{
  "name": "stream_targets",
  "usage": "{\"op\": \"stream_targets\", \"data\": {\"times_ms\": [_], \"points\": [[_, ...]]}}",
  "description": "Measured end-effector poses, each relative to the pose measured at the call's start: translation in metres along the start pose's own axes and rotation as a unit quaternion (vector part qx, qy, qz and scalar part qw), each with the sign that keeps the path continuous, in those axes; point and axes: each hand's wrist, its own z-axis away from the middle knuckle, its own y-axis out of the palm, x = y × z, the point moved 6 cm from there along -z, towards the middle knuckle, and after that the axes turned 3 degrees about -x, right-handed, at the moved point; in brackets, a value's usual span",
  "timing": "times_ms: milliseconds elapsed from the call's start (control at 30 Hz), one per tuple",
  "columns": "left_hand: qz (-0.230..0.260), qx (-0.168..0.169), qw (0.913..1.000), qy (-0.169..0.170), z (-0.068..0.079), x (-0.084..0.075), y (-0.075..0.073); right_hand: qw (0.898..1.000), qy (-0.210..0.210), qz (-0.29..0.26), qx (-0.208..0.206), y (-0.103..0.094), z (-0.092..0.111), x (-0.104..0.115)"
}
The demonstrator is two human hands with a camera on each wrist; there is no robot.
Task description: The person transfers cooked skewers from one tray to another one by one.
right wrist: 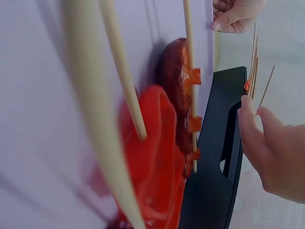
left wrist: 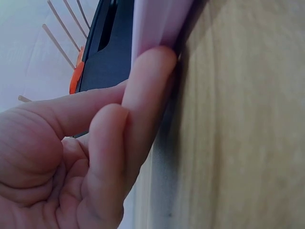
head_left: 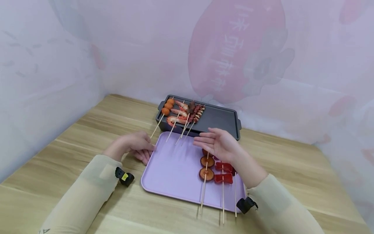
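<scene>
Fingers [left wrist: 145,90] of the left hand [head_left: 137,146] are pinching the lilac tray [head_left: 172,172] by its left rim, and I am seeing it sitting just before the black grill [head_left: 220,118]. Near its far right side, the right hand [head_left: 223,143] is hovering, fingers straight, loosely together. Brown-slice [head_left: 206,174] and red pepper [head_left: 223,178] skewers are lying on the tray; orange-ball [head_left: 165,111], shrimp [head_left: 181,120] and meat [head_left: 199,114] skewers are crossing the grill.
</scene>
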Motion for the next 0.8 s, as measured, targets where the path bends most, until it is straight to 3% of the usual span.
{"op": "stream_targets", "data": {"times_ms": [200,567,800], "points": [[-0.001,0.002,1.0000,0.008,0.002,-0.001,0.000,0.999,-0.003,0.043,-0.012,0.001,-0.004,0.008],[0.012,-0.003,0.9999,0.002,-0.002,0.003,0.001,0.999,0.012,0.024,-0.031,0.014,-0.023,0.002],[0.017,-0.004,0.9998,0.004,-0.002,0.003,0.000,0.999,0.033,0.027,-0.014,0.021,-0.032,-0.008]]}}
